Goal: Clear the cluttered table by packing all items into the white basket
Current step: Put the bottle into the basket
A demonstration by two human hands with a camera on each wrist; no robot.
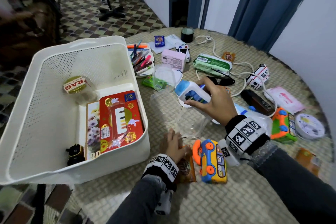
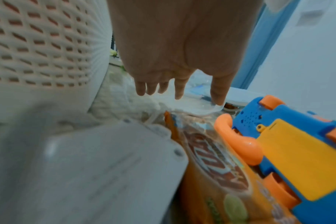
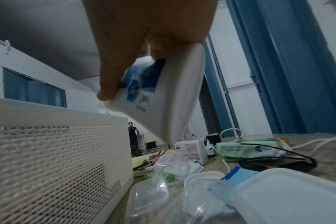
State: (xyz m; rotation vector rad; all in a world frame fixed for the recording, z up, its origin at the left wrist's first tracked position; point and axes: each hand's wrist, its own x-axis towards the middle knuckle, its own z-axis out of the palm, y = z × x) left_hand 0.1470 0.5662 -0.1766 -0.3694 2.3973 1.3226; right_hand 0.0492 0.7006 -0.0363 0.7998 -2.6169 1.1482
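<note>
**Desk:** What is in your right hand, and where?

**Me:** My right hand [image 1: 216, 103] is clamped on a white bottle with a blue cap [image 1: 190, 92], thumb on one face, fingers round the other. It is lifted off the table, cap pointing left toward the white basket [image 1: 116, 42], which sits at the table's left edge.

**Desk:** And the other hand?

**Me:** My left hand [image 1: 172, 144] lies near me, just right of the basket, fingers straight and slightly spread, their tips on a clear plastic container [image 1: 183, 120]. An orange snack packet [image 2: 217, 166] lies under my wrist, a blue and yellow toy bus [image 1: 212, 162] just right of it.

**Desk:** How would you land the bottle well?

**Me:** I judge it best to carry it over the rim and lay it flat in the open far corner, beside the gold-lidded jar [image 1: 76, 85] and clear of the red tin [image 1: 120, 120], not dropped on it.
</note>
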